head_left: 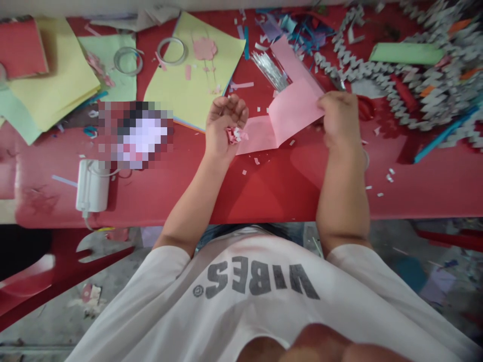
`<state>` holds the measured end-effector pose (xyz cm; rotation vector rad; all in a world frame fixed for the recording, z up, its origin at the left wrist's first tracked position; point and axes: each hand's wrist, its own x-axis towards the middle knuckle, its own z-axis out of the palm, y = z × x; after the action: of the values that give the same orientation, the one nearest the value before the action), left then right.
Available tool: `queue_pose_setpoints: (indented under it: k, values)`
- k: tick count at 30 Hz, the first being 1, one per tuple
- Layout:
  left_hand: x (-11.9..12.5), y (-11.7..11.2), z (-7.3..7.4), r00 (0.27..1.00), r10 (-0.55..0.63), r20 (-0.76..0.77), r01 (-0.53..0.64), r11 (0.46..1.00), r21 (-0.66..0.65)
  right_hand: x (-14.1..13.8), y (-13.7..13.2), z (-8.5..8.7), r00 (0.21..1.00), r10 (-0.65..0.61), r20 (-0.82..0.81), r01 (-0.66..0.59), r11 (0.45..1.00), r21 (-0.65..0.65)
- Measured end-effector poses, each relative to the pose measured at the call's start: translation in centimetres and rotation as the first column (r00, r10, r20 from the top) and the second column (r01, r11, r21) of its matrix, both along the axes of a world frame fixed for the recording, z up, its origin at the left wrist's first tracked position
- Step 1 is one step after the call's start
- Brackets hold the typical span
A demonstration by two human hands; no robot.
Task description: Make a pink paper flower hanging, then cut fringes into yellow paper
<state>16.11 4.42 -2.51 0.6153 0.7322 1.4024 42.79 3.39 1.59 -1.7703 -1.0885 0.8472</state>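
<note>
Left hand (225, 125) is cupping paper scraps (234, 134) while right hand (341, 123) is pinching pink paper (290, 118) in its grip, best held flat on the desk (264, 191).

One legible marking is recorded: the word "VIBES" in dark grey block capitals across the chest of the white shirt (260, 311), upside down in this view, with a small circled mark beside it. A blurred patch (134, 133) on the bench (264, 191) is unreadable.

Single head-worn view, steeply downward, close above the red table (264, 191).
</note>
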Motion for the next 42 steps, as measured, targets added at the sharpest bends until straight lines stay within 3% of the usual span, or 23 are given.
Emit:
queue_pose_setpoints:
  k: [3, 6, 10, 12, 16, 18, 21, 25, 28, 32, 36, 40, 42]
  values:
    - [2.3, 0.3, -1.0, 1.0, -0.002, 0.004, 0.002, 0.999, 0.034, 2.4, -0.5, 0.9, 0.958, 0.065, 0.281, -0.051, 0.997, -0.058]
    - [4.1, 0.3, -2.2, 0.991, 0.061, -0.118, -0.055, 0.997, 0.055, 4.0, -1.1, 1.2, 0.794, 0.138, 0.592, -0.015, 0.978, -0.208]
    - [5.9, 0.5, -3.2, 0.934, 0.211, -0.288, -0.194, 0.977, 0.087, 4.9, -1.4, 1.1, 0.76, 0.203, 0.618, 0.044, 0.932, -0.361]
    - [7.1, 1.1, -3.0, 0.908, 0.238, -0.345, -0.193, 0.968, 0.159, 4.8, -1.3, 1.3, 0.748, 0.25, 0.615, 0.045, 0.905, -0.423]
    - [10.7, 2.7, -1.8, 0.863, 0.161, -0.478, 0.017, 0.938, 0.346, 4.2, -1.4, 2.1, 0.699, 0.291, 0.654, 0.063, 0.885, -0.461]
    - [12.3, 3.4, -1.9, 0.818, 0.129, -0.561, 0.125, 0.912, 0.391, 4.0, -1.5, 2.3, 0.689, 0.29, 0.664, 0.059, 0.891, -0.451]
    - [13.2, 4.2, -3.8, 0.724, 0.174, -0.668, 0.197, 0.875, 0.442, 4.0, -1.7, 2.4, 0.69, 0.281, 0.667, 0.051, 0.9, -0.433]
    - [11.9, 5.0, -7.1, 0.591, 0.194, -0.783, 0.302, 0.847, 0.437, 4.2, -1.7, 2.2, 0.744, 0.293, 0.601, 0.004, 0.897, -0.442]
    - [10.5, 5.1, -7.9, 0.479, 0.17, -0.861, 0.376, 0.847, 0.377, 4.3, -1.7, 2.2, 0.781, 0.288, 0.553, -0.025, 0.9, -0.434]
    - [9.3, 4.1, -6.7, 0.387, 0.123, -0.914, 0.422, 0.857, 0.295, 4.2, -1.8, 2.1, 0.833, 0.257, 0.49, -0.085, 0.935, -0.345]
    - [8.4, 2.6, -4.7, 0.417, 0.098, -0.904, 0.356, 0.897, 0.262, 3.6, -1.9, 2.2, 0.844, 0.268, 0.464, -0.169, 0.955, -0.245]
    - [7.8, 2.0, -3.4, 0.429, 0.088, -0.899, 0.371, 0.89, 0.265, 3.2, -2.0, 2.4, 0.862, 0.286, 0.419, -0.21, 0.953, -0.218]
    - [7.4, 2.0, -2.9, 0.47, 0.11, -0.876, 0.354, 0.885, 0.302, 3.1, -2.0, 2.4, 0.873, 0.293, 0.39, -0.221, 0.951, -0.218]
